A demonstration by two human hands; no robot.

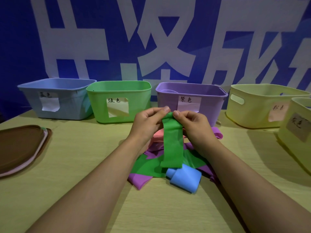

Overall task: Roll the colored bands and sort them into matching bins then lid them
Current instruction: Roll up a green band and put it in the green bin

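Both hands, the left hand (148, 120) and right hand (193, 121), are pinching the top end of the green band (172, 145) in a tight grip, lifting it over the pile near the green bin (117, 91), seemingly readying to roll it.

Bins, left to right: blue bin (55, 98), green bin (119, 101), purple bin (190, 98) and 2 pale yellow bins (262, 106), each with a white or pinkish label. Bands: green band (172, 145), purple bands (139, 179), pink band (158, 136), blue roll (184, 177). Lids (20, 147) are brown and pink; the table (84, 165) is light wood-grain.
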